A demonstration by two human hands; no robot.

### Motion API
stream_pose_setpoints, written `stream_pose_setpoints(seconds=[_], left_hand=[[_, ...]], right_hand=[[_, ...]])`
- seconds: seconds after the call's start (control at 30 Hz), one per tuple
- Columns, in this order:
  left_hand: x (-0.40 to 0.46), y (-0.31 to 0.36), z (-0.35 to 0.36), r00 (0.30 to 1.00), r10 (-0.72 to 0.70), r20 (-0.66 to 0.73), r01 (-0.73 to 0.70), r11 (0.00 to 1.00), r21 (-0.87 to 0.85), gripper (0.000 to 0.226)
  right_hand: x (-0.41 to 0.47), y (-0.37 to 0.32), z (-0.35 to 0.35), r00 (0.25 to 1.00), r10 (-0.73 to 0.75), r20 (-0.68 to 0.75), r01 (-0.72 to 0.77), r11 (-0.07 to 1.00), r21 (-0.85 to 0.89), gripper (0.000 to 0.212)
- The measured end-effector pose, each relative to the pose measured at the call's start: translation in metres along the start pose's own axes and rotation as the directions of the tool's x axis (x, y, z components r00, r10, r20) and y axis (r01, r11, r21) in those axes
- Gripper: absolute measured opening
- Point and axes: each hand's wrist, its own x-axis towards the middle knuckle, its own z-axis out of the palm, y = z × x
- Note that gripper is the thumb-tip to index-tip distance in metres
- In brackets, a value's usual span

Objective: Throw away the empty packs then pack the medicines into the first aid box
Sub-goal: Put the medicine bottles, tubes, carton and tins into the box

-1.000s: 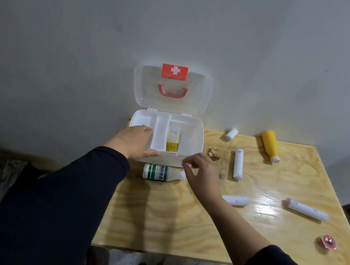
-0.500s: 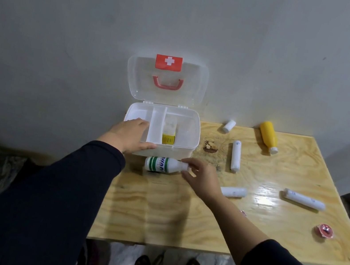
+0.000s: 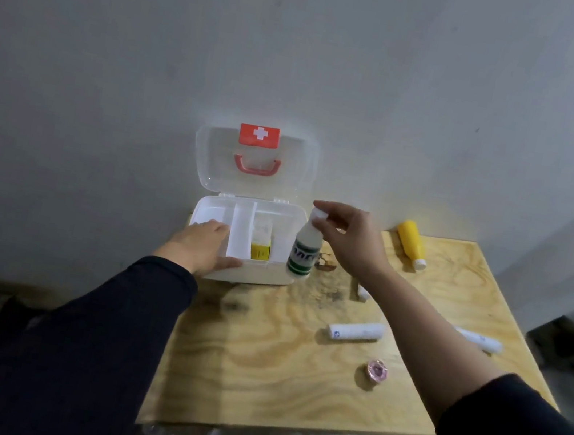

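Note:
The white first aid box (image 3: 259,277) stands open at the table's back left, its clear lid (image 3: 212,154) leaning on the wall. A yellow and white pack (image 3: 260,247) sits in its middle compartment. My left hand (image 3: 200,249) rests flat on the box's front left corner. My right hand (image 3: 350,243) pinches the cap of a white bottle with a green label (image 3: 303,256), which hangs nearly upright over the box's right end. On the table lie a yellow bottle (image 3: 411,247), a white tube (image 3: 355,331) and another white tube (image 3: 478,340).
The wooden table (image 3: 270,368) stands against a grey wall. A small pink round item (image 3: 377,370) lies near my right forearm. A dark stain with brown bits (image 3: 325,264) marks the wood right of the box. Floor and shoes show below the front edge.
My right hand took the green-labelled bottle by its cap and lifted it off the table up over the box's right end. My left hand stayed on the box.

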Motion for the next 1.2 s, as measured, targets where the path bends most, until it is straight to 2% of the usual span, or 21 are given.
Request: stream_pose_setpoints(seconds=[0.13,0.23,0.4,0.7,0.83,0.9,0.97,1.07,1.2], left_hand=[[0.002,0.004,-0.001,1.000,-0.009,-0.011,0.009,1.000,0.006,0.052],[0.005,0.003,0.000,1.000,-0.022,0.013,0.021,0.999,0.031,0.058],[0.004,-0.002,0.004,1.000,-0.007,-0.016,0.006,1.000,-0.025,0.071],[0.006,-0.005,0.004,1.000,0.006,-0.014,-0.006,0.999,-0.034,0.073],[0.007,0.001,-0.014,1.000,-0.005,0.022,0.005,1.000,-0.018,0.072],[0.011,0.012,-0.033,1.000,0.012,-0.002,-0.012,1.000,-0.013,0.074],[0.020,0.029,-0.056,0.996,0.064,-0.064,-0.063,0.998,0.007,0.065],[0.036,0.064,-0.084,0.980,0.150,-0.130,-0.149,0.989,0.020,0.053],[0.059,0.126,-0.096,0.959,0.264,-0.100,-0.257,0.963,0.083,0.050]], right_hand=[[0.027,-0.023,0.004,0.998,-0.053,-0.025,0.052,0.999,-0.015,0.029],[0.045,-0.023,0.021,0.999,-0.013,-0.048,0.012,1.000,-0.027,0.029],[0.063,0.003,0.056,0.998,0.070,0.006,-0.069,0.995,-0.069,0.031],[0.067,0.022,0.078,0.988,0.127,0.091,-0.110,0.979,-0.169,0.040],[0.067,0.015,0.059,0.984,0.103,0.148,-0.070,0.975,-0.211,0.045],[0.067,0.013,0.045,0.986,0.080,0.148,-0.041,0.968,-0.248,0.040],[0.066,0.016,0.027,0.986,0.077,0.144,-0.032,0.956,-0.292,0.034],[0.062,0.028,-0.006,0.978,0.131,0.166,-0.057,0.920,-0.387,0.032],[0.053,0.055,-0.056,0.965,0.230,0.128,-0.154,0.889,-0.432,0.031]])
